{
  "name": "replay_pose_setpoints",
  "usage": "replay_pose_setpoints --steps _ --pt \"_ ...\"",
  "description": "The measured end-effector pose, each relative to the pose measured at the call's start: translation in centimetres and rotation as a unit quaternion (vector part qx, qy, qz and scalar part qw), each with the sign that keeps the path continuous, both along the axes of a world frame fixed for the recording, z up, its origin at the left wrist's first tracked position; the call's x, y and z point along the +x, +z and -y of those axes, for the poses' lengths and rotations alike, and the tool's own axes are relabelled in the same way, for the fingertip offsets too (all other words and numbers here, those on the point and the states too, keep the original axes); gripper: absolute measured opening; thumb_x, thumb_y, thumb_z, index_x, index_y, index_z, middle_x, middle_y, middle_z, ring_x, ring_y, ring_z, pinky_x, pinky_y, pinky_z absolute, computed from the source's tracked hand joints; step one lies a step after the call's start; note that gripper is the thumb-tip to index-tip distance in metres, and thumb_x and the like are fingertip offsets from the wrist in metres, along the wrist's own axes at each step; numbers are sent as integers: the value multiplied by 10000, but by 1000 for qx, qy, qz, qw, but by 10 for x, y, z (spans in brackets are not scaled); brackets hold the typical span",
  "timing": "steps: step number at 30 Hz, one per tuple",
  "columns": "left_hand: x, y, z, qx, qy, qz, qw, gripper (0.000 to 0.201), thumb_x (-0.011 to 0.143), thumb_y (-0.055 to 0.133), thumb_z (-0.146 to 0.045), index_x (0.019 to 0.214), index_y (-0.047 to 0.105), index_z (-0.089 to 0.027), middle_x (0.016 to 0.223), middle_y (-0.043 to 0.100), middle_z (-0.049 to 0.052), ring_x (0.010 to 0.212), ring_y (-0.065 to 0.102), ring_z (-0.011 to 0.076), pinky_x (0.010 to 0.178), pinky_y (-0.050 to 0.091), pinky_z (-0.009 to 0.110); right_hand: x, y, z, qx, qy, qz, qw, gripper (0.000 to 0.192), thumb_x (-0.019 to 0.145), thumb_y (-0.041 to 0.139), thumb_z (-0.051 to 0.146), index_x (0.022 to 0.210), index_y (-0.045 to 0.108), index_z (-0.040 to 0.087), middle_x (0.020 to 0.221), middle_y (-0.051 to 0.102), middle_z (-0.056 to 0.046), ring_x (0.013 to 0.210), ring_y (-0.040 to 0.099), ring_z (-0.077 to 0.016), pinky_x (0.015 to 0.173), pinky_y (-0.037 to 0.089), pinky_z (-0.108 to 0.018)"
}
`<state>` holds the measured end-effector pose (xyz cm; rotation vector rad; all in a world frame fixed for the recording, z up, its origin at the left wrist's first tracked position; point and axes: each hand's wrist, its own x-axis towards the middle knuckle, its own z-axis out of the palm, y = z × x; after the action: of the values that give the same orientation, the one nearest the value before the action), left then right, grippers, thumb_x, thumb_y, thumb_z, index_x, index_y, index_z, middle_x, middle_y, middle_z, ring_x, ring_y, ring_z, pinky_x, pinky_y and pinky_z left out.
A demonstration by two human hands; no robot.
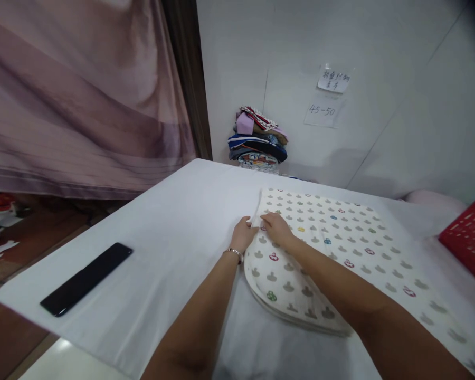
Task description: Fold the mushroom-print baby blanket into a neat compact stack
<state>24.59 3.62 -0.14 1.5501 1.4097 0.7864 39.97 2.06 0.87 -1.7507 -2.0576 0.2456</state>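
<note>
A white blanket [332, 227] printed with grey and coloured rabbit-head shapes lies folded in layers on a white-covered table [158, 227]. Its rounded near-left corner shows several stacked edges. My left hand [243, 235], with a bracelet at the wrist, rests against the blanket's left edge, thumb and fingers apart. On top of the fabric close to that same edge is my right hand [277, 230], its fingers stretched toward the left and touching the cloth. The right forearm passes over the blanket and covers part of its pattern.
A black phone-like slab [87, 278] lies on the table's left side. Folded clothes [258, 140] are piled by the wall beyond the far edge. A red plastic basket [469, 232] stands at the right. A pinkish curtain [83, 100] hangs at the left; paper notes [322, 111] are on the wall.
</note>
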Motion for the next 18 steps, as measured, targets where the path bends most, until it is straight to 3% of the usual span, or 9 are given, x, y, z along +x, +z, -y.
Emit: replay_pose_setpoints --steps 4,9,18 --pt "-11 9 20 -24 -11 -30 999 661 673 707 -240 1278 462 -139 1046 661 87 867 629 176 742 472 250 -7 9 11 -52 8 2 999 365 884 394 177 1182 605 184 1168 632 -65 1084 533 -184 944 377 -297" --pt "-26 10 46 -29 -14 -25 999 579 705 659 -202 1255 484 -156 970 677 56 829 629 161 715 465 239 -19 12 17 -81 13 10 997 388 859 400 151 1179 615 196 1201 623 -51 1112 537 -179 964 377 -294" --pt "-21 2 55 11 12 -7 1000 502 729 559 -124 1227 517 -166 923 662 40 818 612 149 758 456 256 -29 17 7 -123 10 55 991 464 866 386 171 1310 516 213 1214 618 -41 1086 557 -195 919 405 -283"
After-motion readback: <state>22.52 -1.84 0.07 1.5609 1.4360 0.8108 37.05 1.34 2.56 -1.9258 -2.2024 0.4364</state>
